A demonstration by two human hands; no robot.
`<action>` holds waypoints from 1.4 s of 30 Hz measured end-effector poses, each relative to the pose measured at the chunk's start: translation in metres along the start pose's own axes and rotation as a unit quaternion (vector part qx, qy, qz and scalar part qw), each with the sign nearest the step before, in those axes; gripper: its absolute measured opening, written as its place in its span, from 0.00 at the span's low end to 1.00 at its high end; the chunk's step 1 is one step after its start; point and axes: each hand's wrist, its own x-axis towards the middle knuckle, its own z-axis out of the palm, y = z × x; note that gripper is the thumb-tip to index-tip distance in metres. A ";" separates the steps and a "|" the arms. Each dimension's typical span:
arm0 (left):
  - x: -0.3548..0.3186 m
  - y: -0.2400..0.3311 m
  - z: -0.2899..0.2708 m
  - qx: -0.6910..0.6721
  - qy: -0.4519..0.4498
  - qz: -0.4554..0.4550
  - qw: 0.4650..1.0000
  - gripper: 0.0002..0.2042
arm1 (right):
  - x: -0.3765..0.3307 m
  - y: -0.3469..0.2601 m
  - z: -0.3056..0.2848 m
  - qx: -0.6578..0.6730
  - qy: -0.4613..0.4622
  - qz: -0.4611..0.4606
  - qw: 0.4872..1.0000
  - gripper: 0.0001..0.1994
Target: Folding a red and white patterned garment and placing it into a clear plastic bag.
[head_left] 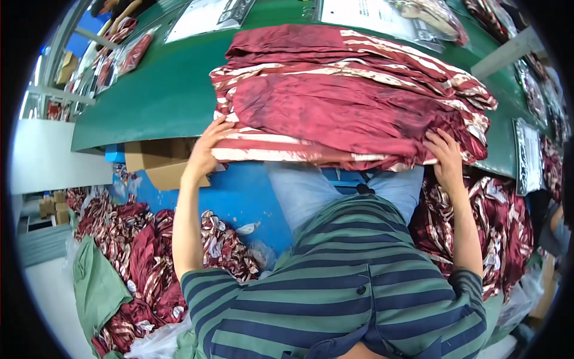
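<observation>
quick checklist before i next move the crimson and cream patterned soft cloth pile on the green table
1. Bare left hand touching the crimson and cream patterned soft cloth pile: ok, at its left end.
2. Bare right hand touching it: ok, near its right end.
3. Cloth lying smooth: not ok, wrinkled.
4. Near edge fully on the flat green tabletop: not ok, overhanging.
5. Underside flat: cannot tell, hidden.

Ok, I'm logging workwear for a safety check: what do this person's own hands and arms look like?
The left hand and right hand are bare: no gloves, and no watch or bracelet that I can see. The forearms are uncovered too; short sleeves with green and navy stripes cover the upper arms.
</observation>
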 end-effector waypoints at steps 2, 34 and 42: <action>0.008 0.002 -0.016 -0.106 -0.013 -0.046 0.993 0.24 | 0.016 0.004 -0.024 0.108 -0.039 0.047 0.992 0.22; 0.235 0.004 -0.055 -0.039 0.241 -0.235 0.941 0.23 | 0.225 0.030 0.011 0.150 0.019 0.256 0.955 0.17; 0.300 0.007 -0.081 0.005 -0.165 -0.041 0.985 0.16 | 0.217 0.042 0.024 0.181 0.043 0.241 0.953 0.15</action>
